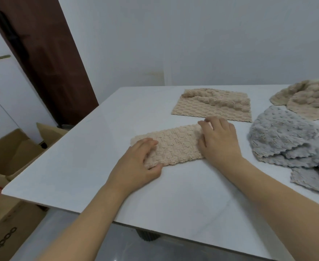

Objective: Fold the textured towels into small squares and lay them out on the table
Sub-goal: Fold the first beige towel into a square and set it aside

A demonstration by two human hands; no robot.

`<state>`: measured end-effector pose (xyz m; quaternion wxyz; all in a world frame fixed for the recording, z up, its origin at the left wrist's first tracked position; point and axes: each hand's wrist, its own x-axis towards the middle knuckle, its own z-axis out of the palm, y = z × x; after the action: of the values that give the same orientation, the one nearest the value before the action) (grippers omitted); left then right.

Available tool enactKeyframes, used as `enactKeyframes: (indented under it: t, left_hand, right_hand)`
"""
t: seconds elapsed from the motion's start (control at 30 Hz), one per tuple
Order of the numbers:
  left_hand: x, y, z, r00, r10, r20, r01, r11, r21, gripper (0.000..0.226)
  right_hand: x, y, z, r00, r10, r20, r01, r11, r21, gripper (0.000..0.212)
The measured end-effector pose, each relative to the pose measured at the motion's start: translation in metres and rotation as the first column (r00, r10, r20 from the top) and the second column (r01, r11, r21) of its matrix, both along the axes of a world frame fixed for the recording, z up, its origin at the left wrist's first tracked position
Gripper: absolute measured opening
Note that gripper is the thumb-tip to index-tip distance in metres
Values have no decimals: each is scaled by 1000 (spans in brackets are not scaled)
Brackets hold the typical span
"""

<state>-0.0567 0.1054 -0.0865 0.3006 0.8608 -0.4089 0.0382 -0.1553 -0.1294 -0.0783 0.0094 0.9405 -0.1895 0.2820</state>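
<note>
Beige folded towel (175,144) lies mid-table (79,166). I see left hand (141,162) pinching its near-left corner, right hand (219,140) pressing right end with relaxed fingers (flat). Beige towel (211,105) beyond; grey towels (287,144) right.

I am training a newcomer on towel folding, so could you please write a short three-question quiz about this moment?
1. True or false: the left hand curls its fingers round one end of the beige textured towel folded into a strip.
2. What lies to the right of the right hand? A. a heap of grey fluffy towels B. a plate C. a book
3. Which end of the strip does the right hand rest on?

Key: 1 true; 2 A; 3 its right end.
</note>
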Motion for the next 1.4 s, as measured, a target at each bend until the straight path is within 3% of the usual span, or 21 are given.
enactKeyframes:
  t: [0.07,0.13,0.23,0.33,0.4,0.5,0.6,0.7,0.77,0.83,0.93,1.03,1.17,1.2,1.27,1.33,1.4]
  left_hand:
    - [0,-1,1,1000,-10,-14,10,1000,-14,54]
    - [-1,-2,3,999,-11,-50,10,1000,-18,46]
    - [0,0,5,990,0,-139,-5,999,-35,55]
    - [6,2,6,982,5,-191,-18,998,-63,68]
    - [9,2,6,985,29,-171,-46,994,-97,65]
    - [11,2,8,990,74,-117,-85,992,-90,44]
    - [-2,4,8,986,0,168,-15,996,88,24]
    - [-31,9,13,952,-150,265,90,970,226,35]
    - [-36,16,20,961,-186,205,134,961,242,32]
    - [-27,19,29,981,-186,49,172,963,209,20]
    - [-5,19,44,969,-155,-194,191,964,183,28]
    - [11,16,47,980,-174,-102,198,927,319,28]
    - [13,-2,56,938,-123,-323,145,989,43,33]
    - [10,-6,60,908,-132,-397,161,986,40,35]
    - [5,-8,62,906,-190,-379,301,918,260,37]
    - [4,-3,58,941,-263,-213,337,788,515,55]
    - [-8,1,56,944,-287,-160,327,775,541,66]
  right_hand:
    - [-2,24,-1,995,-99,-13,99,977,191,40]
    - [4,36,-3,974,-147,-174,201,913,355,52]
    - [10,38,-13,951,-159,-265,213,958,192,66]
    - [14,34,-12,943,-121,-311,201,949,242,73]
    - [13,32,-9,922,-74,-379,194,937,290,84]
    - [14,26,-5,888,-7,-460,158,944,290,103]
    - [13,11,4,864,139,-483,19,952,307,105]
    - [1,-3,10,862,187,-471,-43,953,299,98]
    - [-6,-8,2,896,93,-434,47,952,302,84]
    - [-9,-10,-5,899,44,-435,102,947,305,68]
    - [-5,-15,-5,871,91,-484,74,947,312,59]
    - [1,-27,-1,845,152,-512,27,946,324,61]
    - [7,-42,-2,846,219,-486,-53,942,332,64]
    - [9,-43,-3,855,223,-467,-60,939,339,64]
    - [12,-44,-6,876,219,-430,-70,939,336,65]
    - [13,-44,-10,890,213,-404,-78,942,326,65]
    - [13,-45,-11,893,210,-397,-79,944,321,65]
